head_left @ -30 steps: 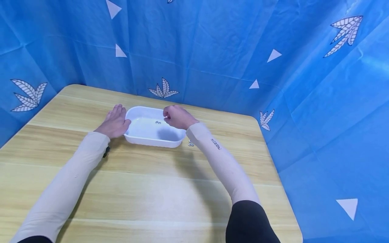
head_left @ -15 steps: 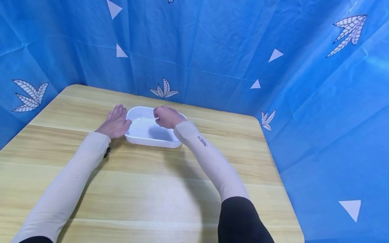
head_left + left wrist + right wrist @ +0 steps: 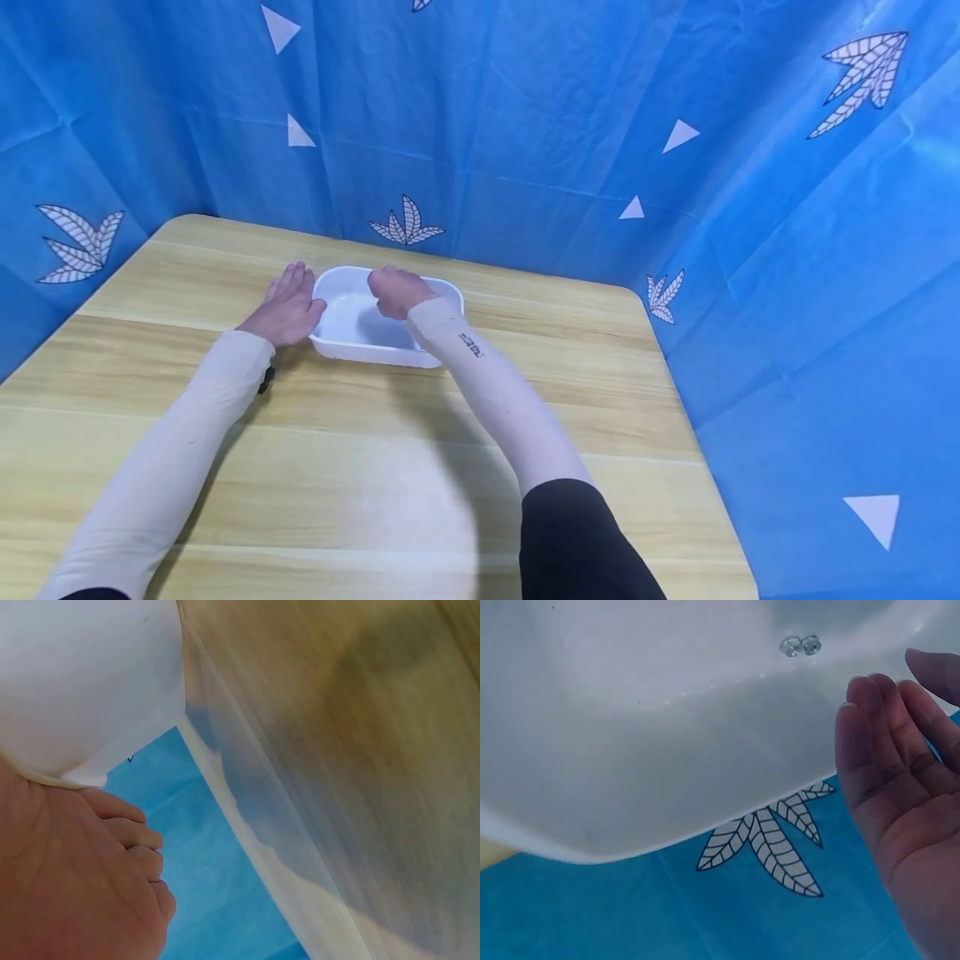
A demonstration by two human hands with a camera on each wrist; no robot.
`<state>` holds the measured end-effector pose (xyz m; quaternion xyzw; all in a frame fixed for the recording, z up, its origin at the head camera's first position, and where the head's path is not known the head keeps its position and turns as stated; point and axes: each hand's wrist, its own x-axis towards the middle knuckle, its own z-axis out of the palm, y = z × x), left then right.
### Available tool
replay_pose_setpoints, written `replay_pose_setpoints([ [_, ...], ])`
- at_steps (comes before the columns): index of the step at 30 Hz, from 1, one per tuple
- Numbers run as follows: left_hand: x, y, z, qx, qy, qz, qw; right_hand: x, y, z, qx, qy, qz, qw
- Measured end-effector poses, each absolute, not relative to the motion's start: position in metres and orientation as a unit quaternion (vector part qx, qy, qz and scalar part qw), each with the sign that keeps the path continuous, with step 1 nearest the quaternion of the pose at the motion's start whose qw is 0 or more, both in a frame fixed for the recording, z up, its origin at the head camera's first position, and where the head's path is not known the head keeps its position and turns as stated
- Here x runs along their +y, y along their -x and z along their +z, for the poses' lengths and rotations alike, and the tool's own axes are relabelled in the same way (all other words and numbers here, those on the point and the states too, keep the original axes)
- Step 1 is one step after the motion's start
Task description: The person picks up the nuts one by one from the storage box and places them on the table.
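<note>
A white oblong basin (image 3: pixel 375 352) stands on the wooden table. My left hand (image 3: pixel 282 310) is at its left end, fingers straight and thumb at the rim; in the left wrist view the palm lies against the basin's outer wall (image 3: pixel 82 682). My right hand (image 3: pixel 399 292) is above the basin. In the right wrist view its fingers (image 3: pixel 892 742) are slightly bent and the thumb is apart from them, with nothing visible between. Two small shiny silvery pieces (image 3: pixel 800 646) lie side by side on the basin floor, too blurred to name; from the head view my right hand hides them.
The light wooden table (image 3: pixel 300 483) extends around the basin. A blue curtain (image 3: pixel 525 125) with white leaf and triangle prints hangs behind it and along the right side. My right forearm (image 3: pixel 495 392) crosses the basin's near right corner.
My right hand has moved left over the basin. The small metal pieces on the table right of the basin, seen one second ago, are out of sight now. My left hand stays in place.
</note>
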<state>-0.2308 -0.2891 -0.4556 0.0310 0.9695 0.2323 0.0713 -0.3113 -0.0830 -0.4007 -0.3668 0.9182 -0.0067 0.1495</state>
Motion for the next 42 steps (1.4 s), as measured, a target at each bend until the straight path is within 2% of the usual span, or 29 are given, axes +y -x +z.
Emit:
replay_pose_setpoints([
  [13,-0.289,0.232,-0.459,0.971,-0.034,0.228,0.059,-0.104,0.314,-0.428,0.906,0.388,0.155,0.067],
  [29,-0.287,0.232,-0.458,0.971,-0.033,0.228,0.06,-0.117,0.314,-0.446,0.893,0.371,0.252,0.035],
  [42,-0.288,0.231,-0.456,0.971,-0.032,0.228,0.059,-0.117,0.305,-0.438,0.883,0.394,0.255,0.028],
])
